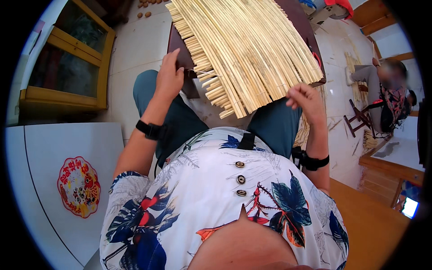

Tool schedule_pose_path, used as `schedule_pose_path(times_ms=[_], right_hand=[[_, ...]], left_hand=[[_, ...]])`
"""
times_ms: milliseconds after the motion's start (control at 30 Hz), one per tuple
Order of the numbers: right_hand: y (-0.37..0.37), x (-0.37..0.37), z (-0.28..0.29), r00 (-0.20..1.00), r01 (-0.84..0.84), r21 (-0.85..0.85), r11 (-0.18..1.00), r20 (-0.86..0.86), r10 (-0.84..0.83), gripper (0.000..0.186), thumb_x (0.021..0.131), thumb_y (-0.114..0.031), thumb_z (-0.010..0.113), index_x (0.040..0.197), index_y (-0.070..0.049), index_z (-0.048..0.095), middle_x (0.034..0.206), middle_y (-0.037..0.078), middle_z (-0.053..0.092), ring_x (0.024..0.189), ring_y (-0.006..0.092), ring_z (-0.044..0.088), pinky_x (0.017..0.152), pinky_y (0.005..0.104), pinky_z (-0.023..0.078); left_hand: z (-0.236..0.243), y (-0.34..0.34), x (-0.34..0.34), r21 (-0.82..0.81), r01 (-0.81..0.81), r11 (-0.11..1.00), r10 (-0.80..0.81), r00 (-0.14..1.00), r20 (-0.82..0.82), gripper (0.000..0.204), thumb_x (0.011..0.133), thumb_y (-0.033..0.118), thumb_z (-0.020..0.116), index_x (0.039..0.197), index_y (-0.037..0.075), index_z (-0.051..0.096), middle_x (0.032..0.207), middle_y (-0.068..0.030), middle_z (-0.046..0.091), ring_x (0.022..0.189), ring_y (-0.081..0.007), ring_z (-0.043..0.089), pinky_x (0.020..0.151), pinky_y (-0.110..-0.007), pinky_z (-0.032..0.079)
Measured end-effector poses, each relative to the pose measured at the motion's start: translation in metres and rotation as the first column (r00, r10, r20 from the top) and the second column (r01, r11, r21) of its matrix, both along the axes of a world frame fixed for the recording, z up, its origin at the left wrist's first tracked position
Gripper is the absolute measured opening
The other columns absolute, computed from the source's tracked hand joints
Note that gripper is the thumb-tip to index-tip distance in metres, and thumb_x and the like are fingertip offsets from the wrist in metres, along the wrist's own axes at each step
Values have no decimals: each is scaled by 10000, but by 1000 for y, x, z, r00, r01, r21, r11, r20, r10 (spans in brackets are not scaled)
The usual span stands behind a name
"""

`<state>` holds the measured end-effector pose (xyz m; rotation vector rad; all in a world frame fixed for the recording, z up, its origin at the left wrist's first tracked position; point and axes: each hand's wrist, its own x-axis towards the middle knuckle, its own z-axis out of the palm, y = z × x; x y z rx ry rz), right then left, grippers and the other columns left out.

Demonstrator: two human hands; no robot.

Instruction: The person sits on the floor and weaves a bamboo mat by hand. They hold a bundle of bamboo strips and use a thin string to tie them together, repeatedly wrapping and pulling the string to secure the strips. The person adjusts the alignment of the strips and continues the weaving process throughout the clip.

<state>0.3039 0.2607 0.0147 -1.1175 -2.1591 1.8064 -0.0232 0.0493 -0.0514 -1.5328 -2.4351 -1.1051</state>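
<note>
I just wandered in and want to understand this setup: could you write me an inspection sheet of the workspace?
Surface: dark reddish-brown table, largely covered.
Job's things: flat pale-yellow mat of thin straight stalks laid side by side, ends staggered along its left edge.
Clutter: small round brown objects on the floor, upper left; loose pale stalks on the floor, right.
Grips: left grip, a bare hand, open beside the mat's left edge; right grip, a bare hand, fingers curled by its near right corner, contents unclear.
Cables: nothing seen.
Surroundings: yellow wooden glass-doored cabinet and white panel with a red-edged sticker, left; another person seated, right.
</note>
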Motion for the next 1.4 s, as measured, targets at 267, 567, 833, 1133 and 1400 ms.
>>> schedule_pose_path(times_ms=[267, 567, 833, 1133, 1400], right_hand=[[10, -120, -19, 902, -353, 511, 784, -37, 430, 290, 777, -117, 709, 1026, 1, 620, 949, 55, 604, 829, 124, 565, 750, 254, 466], [1, -155, -47, 905, -208, 589, 781, -188, 382, 81, 757, -52, 689, 831, -22, 672, 784, 62, 608, 765, 174, 592, 703, 275, 459], [-14, -171, -47, 860, -73, 782, 619, -264, 436, 73, 726, -113, 661, 732, -56, 615, 774, 82, 591, 755, 271, 585, 677, 352, 477], [-43, -188, -55, 798, -110, 841, 529, -243, 552, 73, 750, -145, 622, 733, -80, 593, 755, 72, 550, 764, 262, 577, 666, 363, 487], [-45, -194, -59, 772, -59, 917, 395, -209, 601, 75, 756, -131, 592, 733, -75, 547, 752, 79, 528, 756, 264, 561, 630, 365, 483]], left_hand=[[0, -21, 60, -52, 117, 992, 55, -26, 998, 458, 825, 326, 700, 1106, -3, 547, 889, -83, 632, 740, -170, 649, 661, -271, 531], [-10, 14, 94, 151, -22, 988, -152, -145, 978, 372, 817, 241, 706, 1128, 76, 585, 972, -11, 652, 777, -119, 634, 603, -257, 515], [0, 14, 85, 109, -132, 985, -118, -67, 991, 390, 772, 97, 717, 1133, 41, 581, 1024, -39, 653, 849, -161, 652, 714, -302, 534], [11, -11, 83, 137, -349, 927, -103, 115, 988, 451, 720, 1, 745, 1123, -11, 543, 1006, -102, 646, 860, -202, 655, 750, -341, 551], [8, -6, 82, 158, -395, 905, -112, 137, 984, 435, 692, -71, 715, 1093, -37, 552, 988, -121, 654, 816, -200, 661, 707, -322, 550]])
